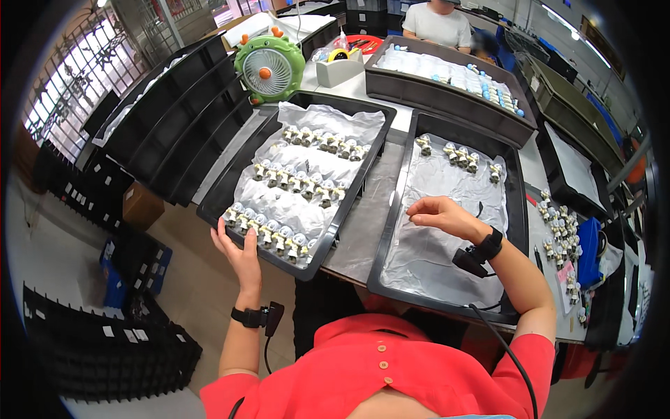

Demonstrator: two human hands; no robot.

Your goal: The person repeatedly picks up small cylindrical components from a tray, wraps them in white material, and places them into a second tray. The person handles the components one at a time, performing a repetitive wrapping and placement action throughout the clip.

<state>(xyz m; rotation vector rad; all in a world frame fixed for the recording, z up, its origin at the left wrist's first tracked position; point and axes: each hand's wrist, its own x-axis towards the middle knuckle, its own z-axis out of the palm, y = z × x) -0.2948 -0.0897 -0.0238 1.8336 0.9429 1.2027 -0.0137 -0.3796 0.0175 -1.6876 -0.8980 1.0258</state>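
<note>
A grey worktable (366,216) fills the middle of the view, its near edge against the person in a red buttoned top. On it lie two black trays, each lined with crinkled clear plastic film. The left tray (223,192) sits tilted, its near corner hanging over the table edge, and holds three rows of small white-and-tan parts with clear rounded caps (279,237). The right tray (518,209) is mostly bare film, with only a few of the same parts (460,157) along its far end.

The left hand (241,255) grips the near rim of the left tray, fingers spread and curled up over the edge just beside the nearest row. The right hand (440,213) rests on the film in the right tray, fingers drawn loosely together, the tips pressing down; whether they pinch anything cannot be told. Both wrists wear black bands with small devices and cables.

Farther back stand a long dark bin (447,98) of small white pieces, a green desk fan (269,66) and a tape dispenser (340,66). Another person in a white shirt sits beyond. Black slotted racks (171,119) line the left, over a pale floor.
</note>
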